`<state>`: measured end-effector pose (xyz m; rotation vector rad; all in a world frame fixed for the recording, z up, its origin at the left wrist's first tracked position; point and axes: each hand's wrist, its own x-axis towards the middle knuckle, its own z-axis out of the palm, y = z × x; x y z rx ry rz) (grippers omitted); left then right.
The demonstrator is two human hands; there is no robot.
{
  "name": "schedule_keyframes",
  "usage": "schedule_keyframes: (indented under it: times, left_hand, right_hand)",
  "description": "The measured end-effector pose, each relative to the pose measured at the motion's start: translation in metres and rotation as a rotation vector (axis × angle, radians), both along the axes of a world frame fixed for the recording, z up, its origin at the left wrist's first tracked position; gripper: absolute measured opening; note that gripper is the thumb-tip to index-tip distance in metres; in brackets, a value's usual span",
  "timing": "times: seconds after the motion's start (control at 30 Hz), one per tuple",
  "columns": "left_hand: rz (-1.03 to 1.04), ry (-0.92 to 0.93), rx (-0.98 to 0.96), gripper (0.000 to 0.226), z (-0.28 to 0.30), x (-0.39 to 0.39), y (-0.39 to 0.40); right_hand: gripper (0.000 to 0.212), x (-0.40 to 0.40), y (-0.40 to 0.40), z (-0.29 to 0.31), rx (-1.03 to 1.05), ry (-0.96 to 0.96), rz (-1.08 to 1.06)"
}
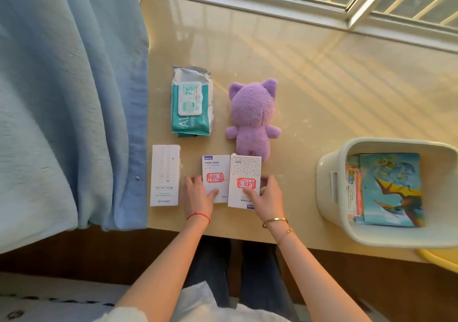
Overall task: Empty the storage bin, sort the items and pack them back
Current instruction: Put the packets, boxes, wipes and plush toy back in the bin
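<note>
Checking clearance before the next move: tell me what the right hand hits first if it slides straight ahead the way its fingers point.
Probably the purple plush cat. The right hand grips the right white box, whose far edge touches the toy's base.

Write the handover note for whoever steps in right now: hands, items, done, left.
Left hand holds the left stamped box; right hand holds the right stamped box, side by side on the sill.
Laid out: cable box, wipes pack, purple plush.
Storage bin, on the right, holds picture cards and papers.
Done: five items out, arranged.
Left: empty the bin, finish sorting, repack.
</note>
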<state>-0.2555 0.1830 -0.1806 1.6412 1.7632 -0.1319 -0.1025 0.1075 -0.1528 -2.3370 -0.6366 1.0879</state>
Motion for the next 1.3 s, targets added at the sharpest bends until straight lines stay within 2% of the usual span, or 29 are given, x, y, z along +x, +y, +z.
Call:
schedule_keyframes:
  times: [0.2,0.33,0.43,0.63,0.8,0.97,1.3]
  left_hand:
    - [0.192,-0.210,-0.043,0.043,0.010,0.008,-0.013]
    - [0.239,-0.274,0.001,0.063,0.041,0.017,-0.019]
    - [0.245,-0.374,0.068,0.063,0.075,0.037,-0.027]
    - [0.255,-0.540,0.111,0.066,0.140,0.116,-0.073]
    - [0.196,-0.664,0.082,0.066,0.164,0.205,-0.124]
    - [0.099,-0.633,0.045,0.064,0.155,0.274,-0.156]
    - [0.066,-0.312,-0.058,0.060,0.069,0.336,-0.181]
  right_hand:
    - [0.047,0.022,-0.013,0.029,0.082,0.035,-0.061]
    - [0.048,0.047,-0.027,0.054,0.144,0.028,-0.080]
    - [0.047,0.075,-0.044,0.075,0.189,0.029,-0.070]
    - [0.045,0.163,-0.095,0.117,0.252,0.021,-0.079]
    - [0.048,0.260,-0.150,0.129,0.241,-0.072,-0.124]
    - [0.047,0.323,-0.181,0.109,0.170,-0.155,-0.103]
    - [0.049,0.353,-0.181,0.030,-0.048,-0.124,0.026]
